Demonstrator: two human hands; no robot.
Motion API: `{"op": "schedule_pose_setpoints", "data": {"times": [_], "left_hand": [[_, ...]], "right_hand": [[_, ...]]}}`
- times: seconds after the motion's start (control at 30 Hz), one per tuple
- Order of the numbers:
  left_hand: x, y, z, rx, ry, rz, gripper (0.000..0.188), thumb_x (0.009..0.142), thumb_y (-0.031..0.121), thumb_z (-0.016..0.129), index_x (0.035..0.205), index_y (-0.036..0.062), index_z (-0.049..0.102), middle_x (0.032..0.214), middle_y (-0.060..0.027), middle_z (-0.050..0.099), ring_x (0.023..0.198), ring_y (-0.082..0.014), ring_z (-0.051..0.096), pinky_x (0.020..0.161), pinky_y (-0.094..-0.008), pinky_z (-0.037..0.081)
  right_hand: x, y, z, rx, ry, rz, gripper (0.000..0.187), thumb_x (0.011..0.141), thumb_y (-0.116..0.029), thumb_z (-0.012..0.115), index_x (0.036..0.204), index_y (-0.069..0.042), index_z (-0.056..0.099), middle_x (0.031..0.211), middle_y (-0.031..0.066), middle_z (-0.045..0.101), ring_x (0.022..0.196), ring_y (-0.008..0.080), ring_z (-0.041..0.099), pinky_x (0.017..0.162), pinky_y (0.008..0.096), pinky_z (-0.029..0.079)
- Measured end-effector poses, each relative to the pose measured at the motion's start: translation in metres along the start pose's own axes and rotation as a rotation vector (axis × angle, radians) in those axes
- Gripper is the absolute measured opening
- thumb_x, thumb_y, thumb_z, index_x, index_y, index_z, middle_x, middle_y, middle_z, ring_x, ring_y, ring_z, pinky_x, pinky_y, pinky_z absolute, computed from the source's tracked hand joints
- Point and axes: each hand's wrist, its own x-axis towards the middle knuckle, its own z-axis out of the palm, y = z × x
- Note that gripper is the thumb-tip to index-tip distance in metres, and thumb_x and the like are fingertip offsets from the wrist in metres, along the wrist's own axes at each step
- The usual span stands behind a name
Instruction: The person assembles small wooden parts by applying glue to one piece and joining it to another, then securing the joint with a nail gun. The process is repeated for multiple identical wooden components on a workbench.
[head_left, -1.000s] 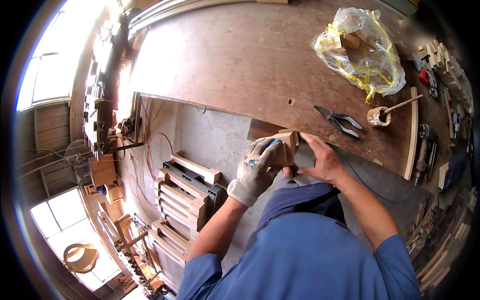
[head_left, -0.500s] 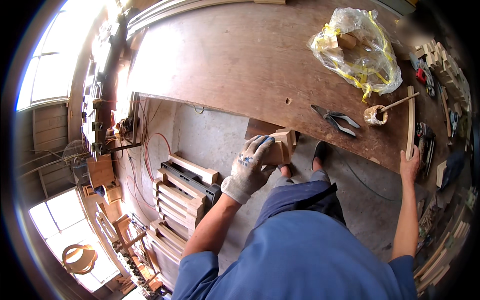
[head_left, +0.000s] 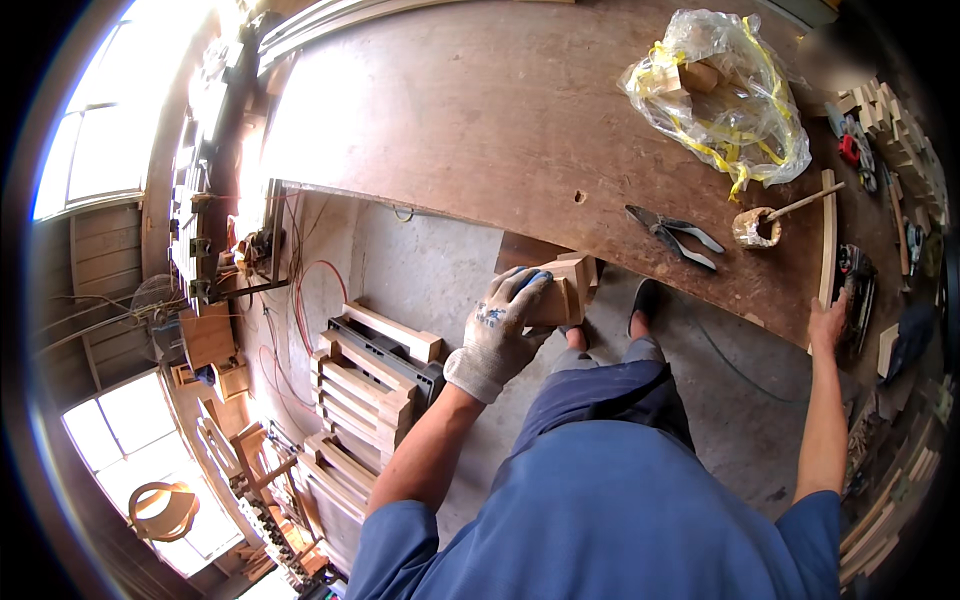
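My left hand (head_left: 500, 335), in a pale knitted glove with blue marks, is closed around light-brown wooden blocks (head_left: 575, 280). It holds them just off the workbench's near edge, above the floor. My bare right hand (head_left: 828, 322) is at the bench's right end, its thumb and fingers apart. A long, thin wooden strip (head_left: 829, 235) runs up from beside its thumb. The fingers reach the side of a black power tool, probably a nail gun (head_left: 857, 285); whether they touch it is unclear. Black-and-grey pliers (head_left: 672, 238) lie nearby, beside a glue-crusted pot (head_left: 750, 228) with a stick in it.
A clear plastic bag with yellow edging (head_left: 740, 120), holding wood pieces, sits on the brown workbench (head_left: 450, 120). Slatted wooden frames (head_left: 360, 390) are stacked on the floor to the left. Wood pieces (head_left: 900, 140) are piled at far right. A hose (head_left: 300, 290) crosses the floor.
My right hand has shifted slightly forward and right, from the strip's near end towards the black tool. My left hand keeps its hold on the blocks. The view has moved a little.
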Motion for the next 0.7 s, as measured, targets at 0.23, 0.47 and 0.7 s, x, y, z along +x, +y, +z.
{"op": "schedule_pose_setpoints", "data": {"times": [0.23,0.47,0.7], "left_hand": [[-0.002,0.006,0.002,-0.081,-0.005,-0.002,0.07,0.068,0.0,0.089,0.135,0.0051,0.067,0.14,-0.0204,0.064,0.13,-0.0414,0.062,0.109,-0.048,0.053],[0.0,0.007,0.003,0.0,0.044,0.017,0.071,0.064,0.002,0.091,0.132,0.0037,0.068,0.133,-0.0205,0.068,0.123,-0.0422,0.064,0.105,-0.0491,0.055],[0.001,0.004,-0.003,-0.041,0.028,0.045,0.067,0.071,0.008,0.091,0.133,0.0044,0.067,0.139,-0.019,0.065,0.126,-0.0411,0.063,0.106,-0.0473,0.055]], "right_hand": [[-0.017,-0.035,-0.028,-0.139,0.068,0.045,0.046,0.087,-0.025,0.076,0.126,-0.003,0.066,0.109,0.023,0.07,0.102,0.0391,0.069,0.092,0.0477,0.055],[-0.022,-0.053,-0.038,-0.124,0.16,0.014,0.048,0.088,-0.028,0.079,0.129,-0.005,0.066,0.123,0.0221,0.064,0.119,0.0425,0.06,0.105,0.0507,0.048],[0.049,0.038,-0.015,-0.118,0.178,0.088,0.053,0.098,-0.031,0.069,0.139,-0.003,0.054,0.127,0.0282,0.068,0.117,0.0479,0.066,0.098,0.0548,0.051]]}}
